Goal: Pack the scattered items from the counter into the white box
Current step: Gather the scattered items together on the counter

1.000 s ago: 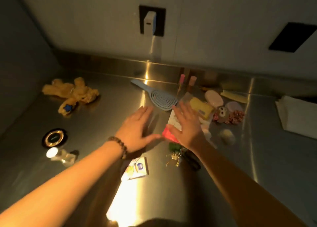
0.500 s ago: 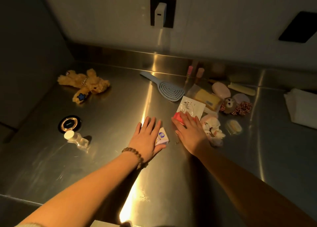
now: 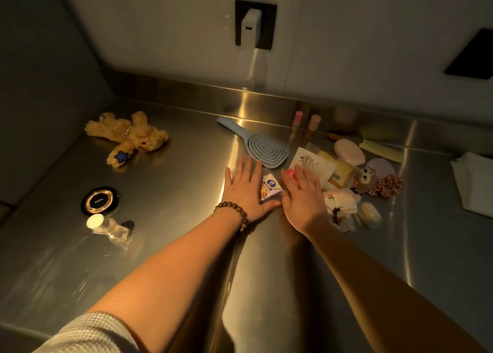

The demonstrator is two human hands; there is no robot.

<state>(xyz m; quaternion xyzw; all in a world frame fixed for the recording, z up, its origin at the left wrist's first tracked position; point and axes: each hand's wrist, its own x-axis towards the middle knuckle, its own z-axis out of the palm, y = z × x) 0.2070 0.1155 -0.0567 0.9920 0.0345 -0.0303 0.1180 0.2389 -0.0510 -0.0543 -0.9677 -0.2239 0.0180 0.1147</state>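
Both hands, left (image 3: 246,190) and right (image 3: 302,195), lie spread flat; hairbrush (image 3: 262,146) just beyond.

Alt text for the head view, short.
Two bare hands, left hand and right hand, press flat on a steel counter either side of a small white printed packet. A tan plush bear, blue plastic hairbrush and small toiletries lie scattered around.

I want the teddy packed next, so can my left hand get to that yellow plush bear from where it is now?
Probably yes. The left hand lies flat mid-counter, and only bare steel counter separates it from the plush bear.
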